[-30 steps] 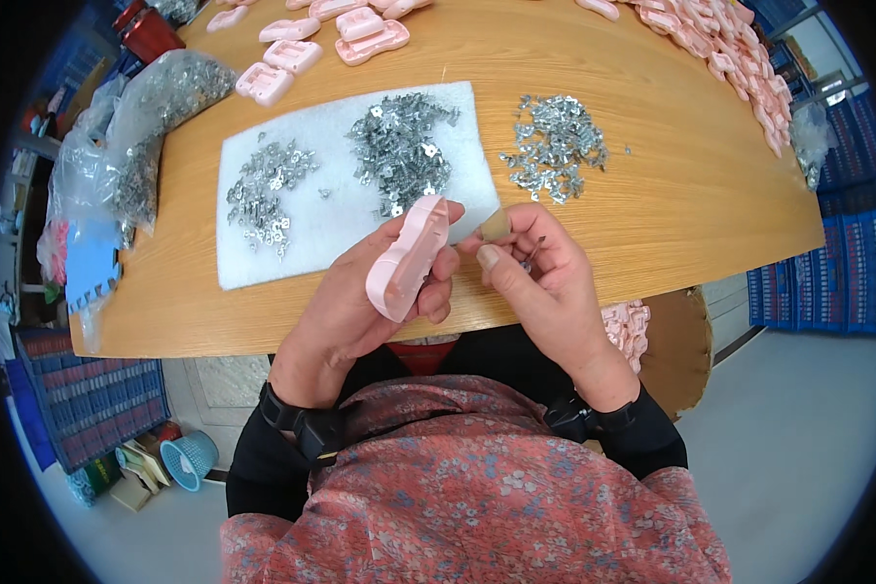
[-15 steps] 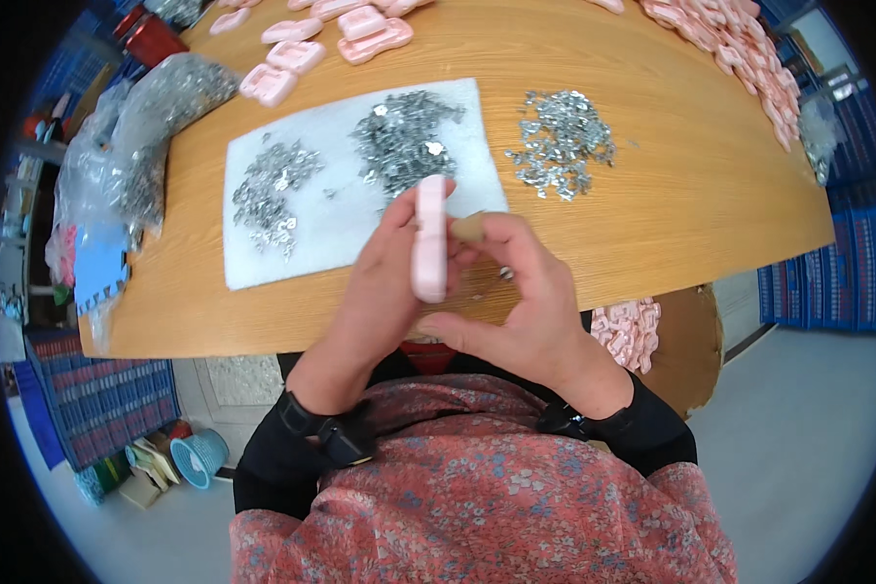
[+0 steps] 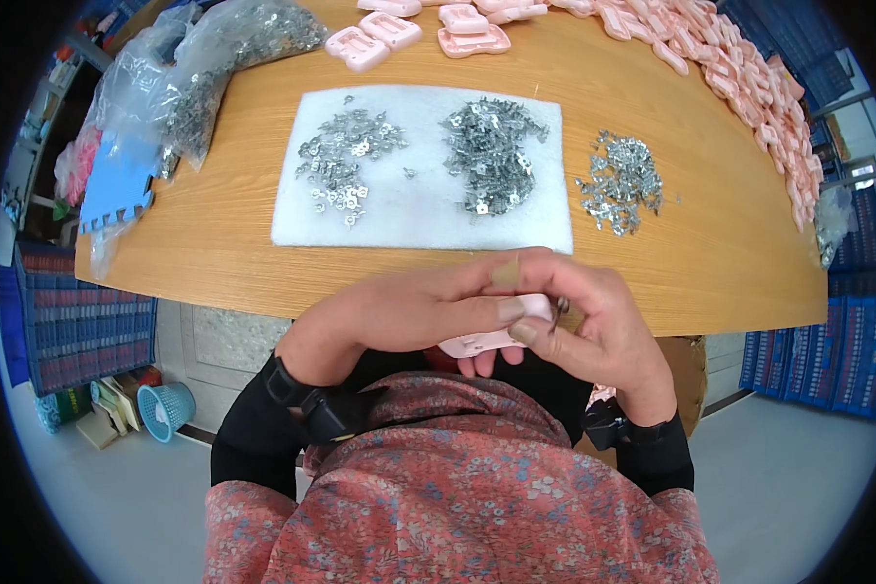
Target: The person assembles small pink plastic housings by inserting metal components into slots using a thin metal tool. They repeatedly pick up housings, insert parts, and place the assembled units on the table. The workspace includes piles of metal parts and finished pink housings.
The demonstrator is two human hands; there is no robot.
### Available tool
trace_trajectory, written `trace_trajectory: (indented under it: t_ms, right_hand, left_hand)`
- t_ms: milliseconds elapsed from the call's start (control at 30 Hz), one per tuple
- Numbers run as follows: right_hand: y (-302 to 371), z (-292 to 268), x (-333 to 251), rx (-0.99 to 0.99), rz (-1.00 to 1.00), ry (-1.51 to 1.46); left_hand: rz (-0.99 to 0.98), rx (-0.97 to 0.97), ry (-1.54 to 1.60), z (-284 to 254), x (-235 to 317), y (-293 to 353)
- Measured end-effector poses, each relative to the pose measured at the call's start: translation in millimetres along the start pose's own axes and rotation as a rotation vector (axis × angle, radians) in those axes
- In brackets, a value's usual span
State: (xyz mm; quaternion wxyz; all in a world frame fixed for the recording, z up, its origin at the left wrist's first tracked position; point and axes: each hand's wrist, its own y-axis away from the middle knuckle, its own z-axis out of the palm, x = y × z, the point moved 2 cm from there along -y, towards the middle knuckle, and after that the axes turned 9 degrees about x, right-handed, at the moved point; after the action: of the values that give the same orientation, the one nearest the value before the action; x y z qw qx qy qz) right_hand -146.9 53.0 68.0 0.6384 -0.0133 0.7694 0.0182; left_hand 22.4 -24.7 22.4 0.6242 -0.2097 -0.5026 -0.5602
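Note:
A pink plastic casing [image 3: 477, 343] lies in my left hand [image 3: 409, 311], which is closed around it just off the table's near edge. My left thumb presses on its upper side. Over the casing's right end curls my right hand [image 3: 599, 326], its thumb against that end. A small metal piece [image 3: 562, 306] shows between the right thumb and forefinger; its exact shape cannot be made out. A tan strip [image 3: 506, 273] is wrapped round a finger. Beyond the hands, a white foam sheet [image 3: 419, 234] bears two heaps of small metal plates [image 3: 496, 156].
Another metal heap [image 3: 623, 180] sits right of the sheet. Pink casings [image 3: 370, 44] lie at the far side, with a large pile [image 3: 740, 88] along the right edge. At the left are a plastic bag of metal parts [image 3: 195, 107] and a blue foam mat [image 3: 117, 185].
The casing has turned from upright to lying flat and come nearer my body. My right hand has moved in over its right end. The view has shifted, so the table appears further right.

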Motion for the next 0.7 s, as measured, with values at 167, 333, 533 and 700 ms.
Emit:
trace_trajectory:
  t_ms: [167,333,533,700]
  right_hand:
    - [-68.6,10.1,9.3,0.238,-0.526,0.633]
    - [-122.1,48.6,12.9,0.156,-0.691,1.004]
    - [-140.8,54.4,16.2,0.086,-0.698,1.031]
    - [-113.0,45.5,-3.6,0.057,-0.132,0.445]
  left_hand:
    - [0.082,0.248,0.337,-24.7,-20.0,30.8]
    - [0.255,0.402,0.628,-42.6,-25.2,48.9]
    - [0.314,0.454,0.762,-52.4,-29.7,56.9]
    - [0.345,0.447,0.772,-51.3,-30.7,53.2]
